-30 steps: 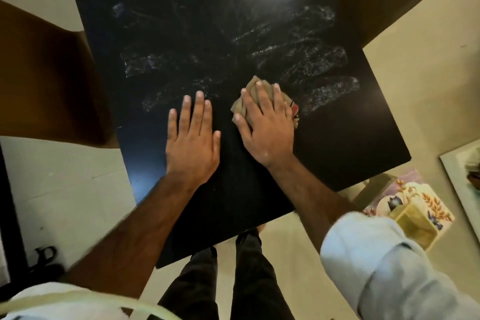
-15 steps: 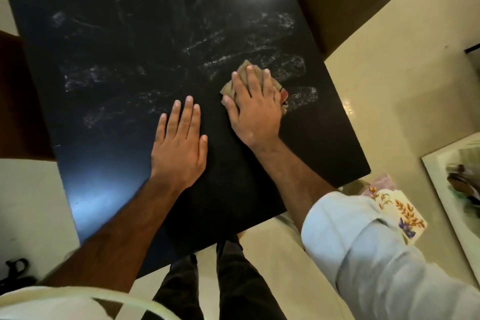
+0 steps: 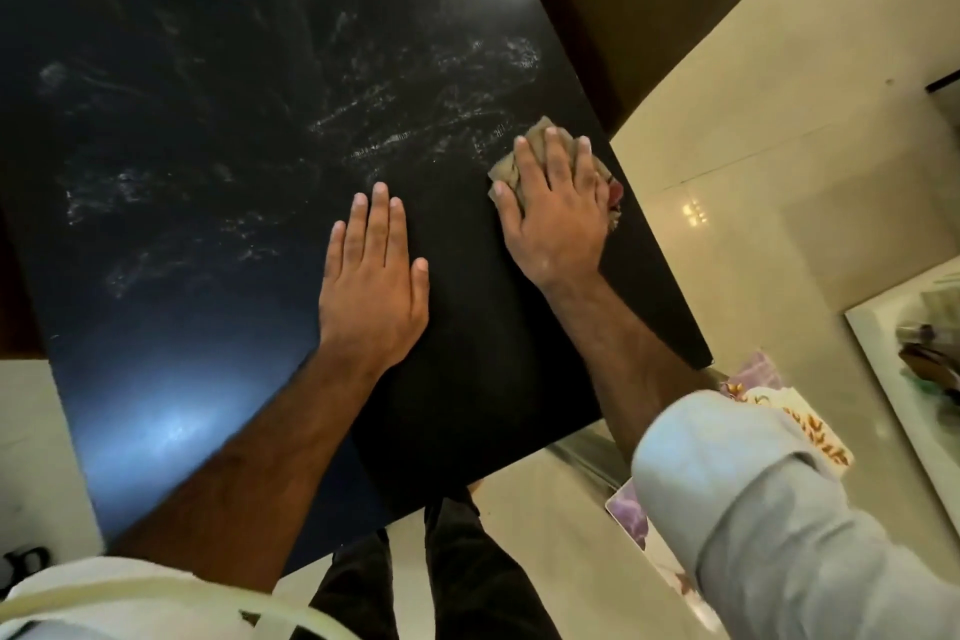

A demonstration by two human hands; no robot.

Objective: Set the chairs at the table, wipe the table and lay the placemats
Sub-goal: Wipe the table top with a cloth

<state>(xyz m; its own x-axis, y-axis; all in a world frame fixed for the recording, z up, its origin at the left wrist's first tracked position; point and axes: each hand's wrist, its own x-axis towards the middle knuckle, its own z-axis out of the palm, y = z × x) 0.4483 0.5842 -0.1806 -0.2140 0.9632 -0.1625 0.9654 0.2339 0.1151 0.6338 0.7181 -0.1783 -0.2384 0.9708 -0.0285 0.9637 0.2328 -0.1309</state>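
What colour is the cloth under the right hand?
Tan-beige cloth, seen in the head view.

Black glossy surface [image 3: 218, 130], square-cornered, smeared with whitish wet streaks across its middle. Tan crumpled cloth [image 3: 511, 166] pressed flat near the 3 o'clock edge. Brown chair [image 3: 639, 0] at 1 o'clock, tucked against that edge. Floral placemats [image 3: 815, 431] at 4 o'clock, off the surface.

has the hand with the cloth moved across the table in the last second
Yes. The right hand has slid the cloth rightward to the table's right edge, away from the left hand, which stays planted flat.
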